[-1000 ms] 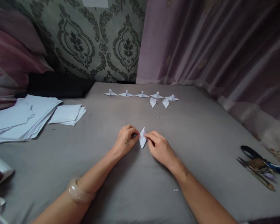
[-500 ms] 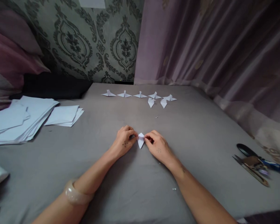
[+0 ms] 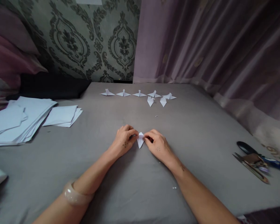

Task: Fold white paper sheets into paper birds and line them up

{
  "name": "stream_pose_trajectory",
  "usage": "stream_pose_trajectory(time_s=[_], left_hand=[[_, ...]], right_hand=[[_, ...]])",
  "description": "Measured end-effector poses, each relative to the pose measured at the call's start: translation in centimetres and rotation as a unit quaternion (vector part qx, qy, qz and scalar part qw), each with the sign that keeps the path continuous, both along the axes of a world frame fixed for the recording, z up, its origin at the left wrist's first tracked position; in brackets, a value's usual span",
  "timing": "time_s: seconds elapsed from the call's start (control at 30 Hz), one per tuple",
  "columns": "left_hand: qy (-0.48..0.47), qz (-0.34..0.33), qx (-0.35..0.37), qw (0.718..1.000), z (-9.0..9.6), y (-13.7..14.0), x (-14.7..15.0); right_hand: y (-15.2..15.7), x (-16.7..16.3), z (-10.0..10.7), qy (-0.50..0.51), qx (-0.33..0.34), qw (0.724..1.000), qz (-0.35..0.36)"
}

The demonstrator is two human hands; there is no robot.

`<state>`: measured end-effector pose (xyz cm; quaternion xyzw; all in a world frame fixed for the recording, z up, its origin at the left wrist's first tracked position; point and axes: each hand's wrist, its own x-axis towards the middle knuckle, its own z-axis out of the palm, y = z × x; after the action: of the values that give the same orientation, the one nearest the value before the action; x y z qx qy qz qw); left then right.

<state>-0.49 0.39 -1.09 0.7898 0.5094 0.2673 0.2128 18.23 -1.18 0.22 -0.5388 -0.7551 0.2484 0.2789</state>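
Between my hands, low over the grey cloth, is a small folded white paper, kite-shaped with its long point toward me. My left hand pinches its left edge between thumb and forefinger. On the opposite edge, my right hand grips it with closed fingertips. Those fingertips cover the paper's side corners. Farther back stand several folded paper cranes in a row with wings spread. Two narrower folded papers lie just in front of the row's right end.
Stacked white paper sheets lie at the left, with smaller cut sheets beside them. Scissors and a blue-and-black handled tool rest at the right. Tiny paper scraps dot the cloth. A black folded cloth sits at the back left.
Both hands keep their pinch on the folded paper, with hardly any movement. The whole view has shifted slightly.
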Motion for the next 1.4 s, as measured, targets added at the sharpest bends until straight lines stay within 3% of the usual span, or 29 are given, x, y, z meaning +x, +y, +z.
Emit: stream_pose_trajectory(time_s=[0.27, 0.67, 1.13, 1.33, 1.4], left_hand=[[-0.003, -0.013, -0.011, 1.0, 0.3, 0.1, -0.4], [0.02, 0.028, -0.007, 0.999, -0.2, 0.4, 0.1], [0.017, 0.03, 0.009, 0.999, -1.2, 0.7, 0.1], [0.074, 0.034, 0.049, 0.995, -0.3, 0.1, 0.6], [0.099, 0.006, 0.076, 0.992, 0.2, -0.2, 0.8]], right_hand=[[-0.3, 0.1, 0.3, -0.012, -0.002, 1.0, -0.005], [0.4, -0.6, -0.1, -0.024, -0.014, 0.999, -0.033], [0.4, -0.6, 0.0, -0.07, -0.013, 0.997, -0.021], [0.3, -0.8, -0.2, -0.09, 0.01, 0.996, -0.027], [0.3, -0.8, 0.0, -0.086, 0.015, 0.996, -0.036]])
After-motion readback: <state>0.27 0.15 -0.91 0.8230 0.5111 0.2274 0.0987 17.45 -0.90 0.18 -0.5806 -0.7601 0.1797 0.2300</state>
